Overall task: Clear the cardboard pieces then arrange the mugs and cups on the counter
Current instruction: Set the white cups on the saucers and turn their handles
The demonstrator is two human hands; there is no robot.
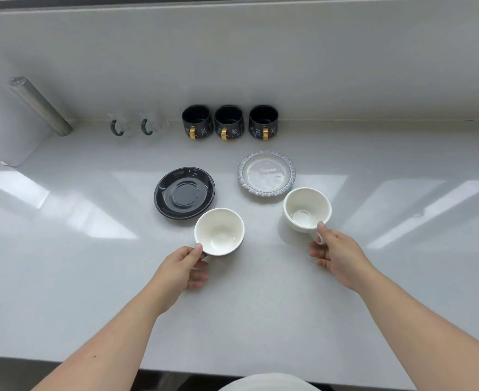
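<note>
Saucers (184,193) block mid-counter (91,277); near strip free.

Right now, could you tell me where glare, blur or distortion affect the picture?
Head view: bright window glare streaks the counter on both sides; the two glass mugs at the back look soft and washed out; the wide-angle lens bows the counter's edges; both hands' cups look sharp.

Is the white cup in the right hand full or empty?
Empty: the white cup in the right hand shows its bare white bottom, with no liquid.
</note>
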